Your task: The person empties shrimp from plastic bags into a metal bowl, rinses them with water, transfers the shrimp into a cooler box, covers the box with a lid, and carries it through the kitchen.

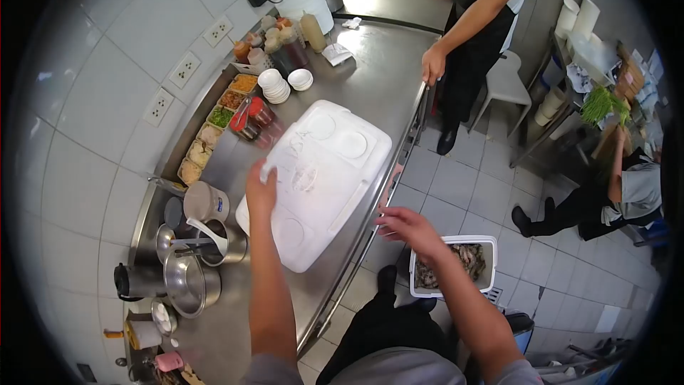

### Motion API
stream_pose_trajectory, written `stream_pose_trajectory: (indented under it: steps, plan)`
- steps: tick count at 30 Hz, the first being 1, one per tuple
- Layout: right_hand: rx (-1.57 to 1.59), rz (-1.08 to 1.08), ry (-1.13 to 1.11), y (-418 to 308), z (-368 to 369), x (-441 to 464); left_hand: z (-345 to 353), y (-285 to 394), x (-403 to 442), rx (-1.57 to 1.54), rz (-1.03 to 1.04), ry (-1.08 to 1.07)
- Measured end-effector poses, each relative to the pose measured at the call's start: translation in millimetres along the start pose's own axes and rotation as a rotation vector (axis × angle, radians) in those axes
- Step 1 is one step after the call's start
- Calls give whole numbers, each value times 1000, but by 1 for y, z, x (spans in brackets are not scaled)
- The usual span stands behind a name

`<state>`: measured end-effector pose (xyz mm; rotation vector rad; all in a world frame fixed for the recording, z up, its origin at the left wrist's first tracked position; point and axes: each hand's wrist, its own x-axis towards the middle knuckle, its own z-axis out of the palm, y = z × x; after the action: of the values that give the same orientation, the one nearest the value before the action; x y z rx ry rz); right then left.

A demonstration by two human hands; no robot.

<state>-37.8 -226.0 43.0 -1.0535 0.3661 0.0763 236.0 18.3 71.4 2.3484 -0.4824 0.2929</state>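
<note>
A large white plastic lid [342, 185] with round recesses lies on the steel counter [377, 50] in front of me. My left hand [261, 184] is over the lid's left side, its fingers curled around something small and whitish that I cannot make out. Past the counter's front edge, my right hand [410, 229] hangs in the air with its fingers apart and nothing in them. Below it on the floor stands a white tub [489, 242] holding greyish pieces, perhaps seafood.
Topping containers [221, 117], red-lidded jars [253, 117], white bowls [274, 85] and bottles line the wall side. Metal bowls [191, 281] stand at the left. A person [470, 36] stands at the counter's far end; another person [627, 185] is at the right.
</note>
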Motion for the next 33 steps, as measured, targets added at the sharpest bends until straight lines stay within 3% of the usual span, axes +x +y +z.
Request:
stream_pose_trajectory:
  steps: [3, 5, 7, 9, 10, 13, 17, 21, 24, 27, 29, 31, 33]
  plan:
    - [37, 33, -47, 23, 44, 30, 18, -50, 63, -29, 50, -34]
    - [-33, 158, 4, 38, 65, 45, 30, -81, 84, 95, -200, -419]
    - [21, 171, 15, 41, 70, 58, 20, -70, 82, 85, -198, -478]
    - [57, 164, 12, 39, 67, 54, 15, -73, 84, 278, -197, -558]
    - [38, 146, -5, 38, 68, 54, -5, -40, 75, 225, -234, -588]
    - [9, 132, 6, 28, 71, 48, -20, -47, 72, 236, -162, -463]
    - [50, 132, 175, 35, 74, 39, -69, 48, 41, 55, -151, -256]
    - [142, 40, 196, 16, 71, 5, -90, 108, 26, 35, -27, -246]
    - [148, -89, 237, -1, 44, -31, -87, 161, 9, -86, 94, -331]
    - [225, -255, 419, -5, 1, -58, -72, 216, -20, -236, 257, -416]
    - [238, -382, 547, -10, -41, -96, -50, 251, -47, -556, 325, -512]
    - [209, -440, 750, -14, -84, -150, -17, 284, -81, -761, 343, -581]
    - [254, -588, 817, -10, -129, -203, 23, 305, -116, -845, 234, -765]
